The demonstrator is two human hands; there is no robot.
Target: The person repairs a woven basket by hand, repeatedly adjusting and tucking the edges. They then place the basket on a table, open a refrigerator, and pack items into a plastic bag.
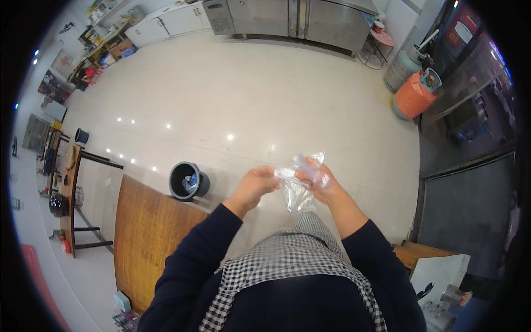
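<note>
A clear, crinkled plastic bag (296, 195) hangs between my two hands, in front of my checked apron. My left hand (256, 187) pinches its left edge between thumb and fingers. Bunched film sits in my right hand (323, 185), whose fingers are closed around it, with some sticking up above the knuckles. Whether anything is inside the bag I cannot tell. Both hands are raised over the floor, a short way apart.
A dark bin (189, 181) with rubbish in it stands left of my hands, beside a wooden table (145, 232). Gas cylinders, one orange (414, 95), stand by the dark glass door at right. Steel counters (260, 19) line the far wall. A white-sided unit (440, 276) is near right.
</note>
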